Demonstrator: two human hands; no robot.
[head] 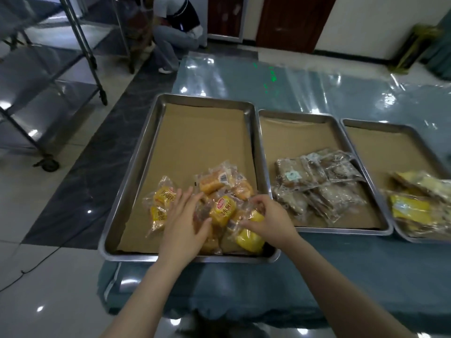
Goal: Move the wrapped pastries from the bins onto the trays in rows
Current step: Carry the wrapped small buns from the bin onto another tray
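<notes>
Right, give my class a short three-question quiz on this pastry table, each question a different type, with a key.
1. True or false: the yellow pastries in the left tray lie in neat rows.
2. How many trays stand on the table? A two, B three, C five.
3. Fill in: both the left hand and the right hand reach into the ____ tray.
Key: 1 false, they lie heaped. 2 B. 3 left.

Glossy pale tiled floor (56,276), steel wheeled rack (48,69) at left, perhaps wooden doors (292,20) beyond.
</notes>
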